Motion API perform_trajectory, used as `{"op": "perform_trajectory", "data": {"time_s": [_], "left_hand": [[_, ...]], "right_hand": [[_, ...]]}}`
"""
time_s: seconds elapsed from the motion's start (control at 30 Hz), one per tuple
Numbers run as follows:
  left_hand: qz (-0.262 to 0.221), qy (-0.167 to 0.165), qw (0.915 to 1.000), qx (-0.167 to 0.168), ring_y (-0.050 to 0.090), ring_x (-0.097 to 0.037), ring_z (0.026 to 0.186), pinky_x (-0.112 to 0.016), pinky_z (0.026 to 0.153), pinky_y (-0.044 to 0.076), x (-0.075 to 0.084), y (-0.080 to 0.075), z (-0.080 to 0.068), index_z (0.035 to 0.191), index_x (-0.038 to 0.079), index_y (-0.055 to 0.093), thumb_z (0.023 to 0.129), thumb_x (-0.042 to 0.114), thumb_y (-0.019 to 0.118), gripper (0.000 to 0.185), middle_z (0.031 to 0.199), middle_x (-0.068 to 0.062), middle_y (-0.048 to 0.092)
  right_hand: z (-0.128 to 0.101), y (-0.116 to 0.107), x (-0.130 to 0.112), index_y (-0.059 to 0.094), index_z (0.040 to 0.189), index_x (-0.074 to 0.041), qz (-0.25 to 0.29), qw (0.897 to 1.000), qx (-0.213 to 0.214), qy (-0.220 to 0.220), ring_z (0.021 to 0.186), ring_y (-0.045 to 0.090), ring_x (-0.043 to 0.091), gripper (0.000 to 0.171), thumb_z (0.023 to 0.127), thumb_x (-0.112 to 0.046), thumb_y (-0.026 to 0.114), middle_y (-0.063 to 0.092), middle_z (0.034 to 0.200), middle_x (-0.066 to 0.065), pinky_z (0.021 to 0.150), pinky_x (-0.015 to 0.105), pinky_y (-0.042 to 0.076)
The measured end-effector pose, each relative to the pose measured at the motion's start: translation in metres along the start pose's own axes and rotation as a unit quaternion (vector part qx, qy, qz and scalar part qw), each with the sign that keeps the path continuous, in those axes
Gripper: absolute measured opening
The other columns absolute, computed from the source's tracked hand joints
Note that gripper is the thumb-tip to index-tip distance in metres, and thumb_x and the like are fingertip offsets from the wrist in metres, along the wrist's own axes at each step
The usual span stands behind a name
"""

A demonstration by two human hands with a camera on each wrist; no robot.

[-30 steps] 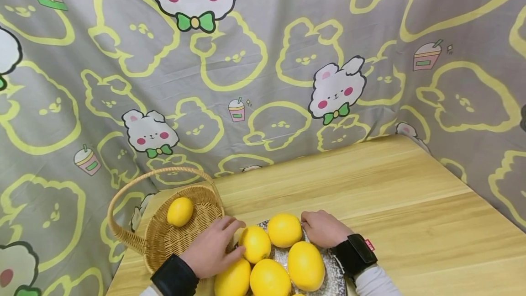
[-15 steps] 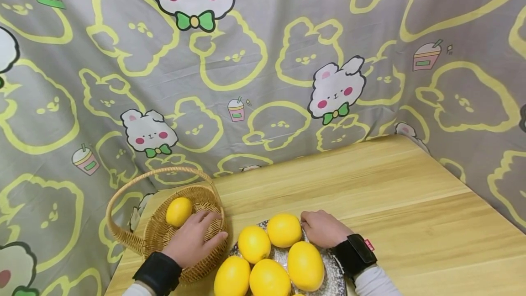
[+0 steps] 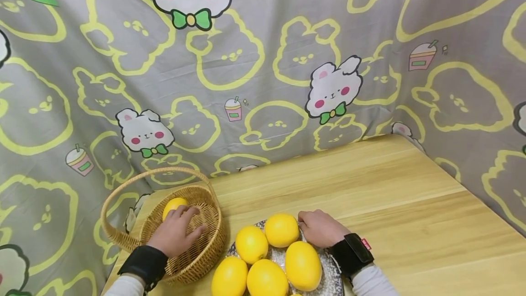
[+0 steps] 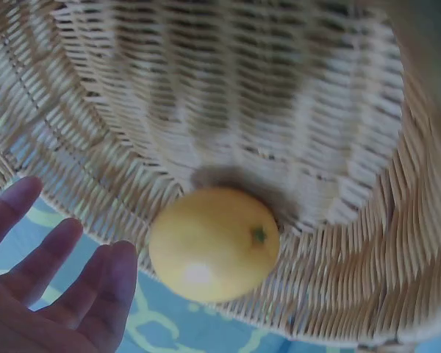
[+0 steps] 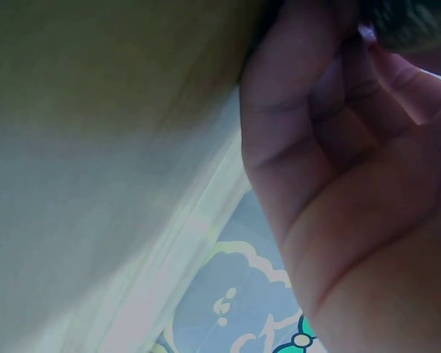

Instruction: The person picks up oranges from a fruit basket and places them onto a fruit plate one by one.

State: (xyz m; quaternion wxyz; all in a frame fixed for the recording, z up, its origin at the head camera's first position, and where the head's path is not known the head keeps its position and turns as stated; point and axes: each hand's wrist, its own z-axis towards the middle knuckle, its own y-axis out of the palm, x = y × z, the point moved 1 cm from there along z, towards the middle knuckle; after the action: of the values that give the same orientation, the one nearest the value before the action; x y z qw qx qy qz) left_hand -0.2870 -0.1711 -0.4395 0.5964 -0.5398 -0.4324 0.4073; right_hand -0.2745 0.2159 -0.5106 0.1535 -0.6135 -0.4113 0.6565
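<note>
My left hand (image 3: pixel 176 233) is inside the wicker basket (image 3: pixel 207 245), fingers straight and spread, just in front of the single lemon (image 3: pixel 173 204) lying there. In the left wrist view the fingertips (image 4: pixel 114 268) stop a little short of that lemon (image 4: pixel 213 243) on the basket's woven floor (image 4: pixel 242 95). My right hand (image 3: pixel 319 227) sits at the far right rim of the speckled plate (image 3: pixel 332 277), fingers curled on the rim, beside the rear lemon (image 3: pixel 281 229). Several more lemons (image 3: pixel 302 265) fill the plate. The right wrist view shows the curled fingers (image 5: pixel 331 110) close up.
The basket and plate stand at the near left of a light wooden table (image 3: pixel 370 182). A grey cartoon-print cloth (image 3: pixel 267 35) hangs behind and to both sides. The basket's tall handle (image 3: pixel 152 175) arches over its far side.
My left hand left the lemons on the plate and moved left into the basket, holding nothing. The right hand and the plate's lemons stayed put.
</note>
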Motion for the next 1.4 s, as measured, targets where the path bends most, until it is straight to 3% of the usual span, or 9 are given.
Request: {"op": "perform_trajectory", "data": {"time_s": [0.2, 0.47, 0.7, 0.97, 1.17, 1.4], "left_hand": [[0.016, 0.011, 0.9998, 0.010, 0.059, -0.047, 0.121, -0.062, 0.096, 0.054, 0.000, -0.006, 0.005, 0.130, 0.011, 0.064, 0.096, 0.035, 0.072, 0.043, 0.134, -0.022, 0.060], [0.028, -0.002, 0.9995, -0.013, 0.058, -0.048, 0.120, -0.062, 0.094, 0.054, 0.000, -0.006, 0.008, 0.132, 0.010, 0.062, 0.095, 0.034, 0.072, 0.045, 0.134, -0.024, 0.059], [0.027, -0.008, 0.9996, -0.004, 0.058, -0.049, 0.118, -0.063, 0.095, 0.053, -0.009, -0.001, 0.011, 0.130, 0.008, 0.064, 0.094, 0.032, 0.073, 0.044, 0.132, -0.025, 0.060], [0.038, -0.019, 0.9988, -0.022, 0.056, -0.052, 0.120, -0.064, 0.095, 0.051, -0.021, 0.002, 0.015, 0.134, 0.006, 0.062, 0.095, 0.031, 0.072, 0.048, 0.134, -0.028, 0.058], [0.050, -0.027, 0.9984, -0.010, 0.054, -0.054, 0.118, -0.065, 0.092, 0.051, -0.031, 0.004, 0.019, 0.130, 0.006, 0.063, 0.094, 0.029, 0.073, 0.044, 0.132, -0.028, 0.057], [0.044, -0.054, 0.9975, -0.012, 0.053, -0.059, 0.119, -0.068, 0.090, 0.052, -0.039, 0.007, 0.025, 0.133, 0.001, 0.060, 0.094, 0.029, 0.071, 0.049, 0.137, -0.032, 0.051]], "right_hand": [[0.000, -0.001, 0.000, 0.067, 0.103, -0.014, 0.000, 1.000, 0.001, -0.003, 0.061, 0.049, 0.017, 0.017, 0.107, -0.012, 0.051, 0.058, 0.075, 0.001, 0.061, 0.032, 0.038], [0.000, -0.002, -0.002, 0.067, 0.103, -0.013, -0.005, 1.000, 0.001, -0.006, 0.062, 0.049, 0.017, 0.017, 0.107, -0.012, 0.050, 0.058, 0.075, 0.001, 0.061, 0.032, 0.038], [0.000, -0.002, -0.002, 0.067, 0.103, -0.013, -0.008, 1.000, 0.005, -0.007, 0.061, 0.049, 0.017, 0.018, 0.107, -0.011, 0.050, 0.057, 0.075, 0.000, 0.061, 0.031, 0.038], [0.000, 0.000, -0.001, 0.068, 0.103, -0.013, -0.012, 1.000, 0.008, -0.012, 0.061, 0.049, 0.016, 0.017, 0.107, -0.012, 0.051, 0.058, 0.075, 0.000, 0.061, 0.031, 0.038], [0.001, 0.000, 0.000, 0.068, 0.103, -0.014, -0.012, 1.000, 0.009, -0.013, 0.062, 0.050, 0.016, 0.017, 0.107, -0.013, 0.051, 0.059, 0.076, -0.001, 0.062, 0.031, 0.039], [0.001, -0.001, 0.001, 0.068, 0.103, -0.015, -0.016, 1.000, 0.012, -0.015, 0.062, 0.049, 0.014, 0.018, 0.107, -0.013, 0.050, 0.059, 0.077, -0.002, 0.062, 0.031, 0.039]]}}
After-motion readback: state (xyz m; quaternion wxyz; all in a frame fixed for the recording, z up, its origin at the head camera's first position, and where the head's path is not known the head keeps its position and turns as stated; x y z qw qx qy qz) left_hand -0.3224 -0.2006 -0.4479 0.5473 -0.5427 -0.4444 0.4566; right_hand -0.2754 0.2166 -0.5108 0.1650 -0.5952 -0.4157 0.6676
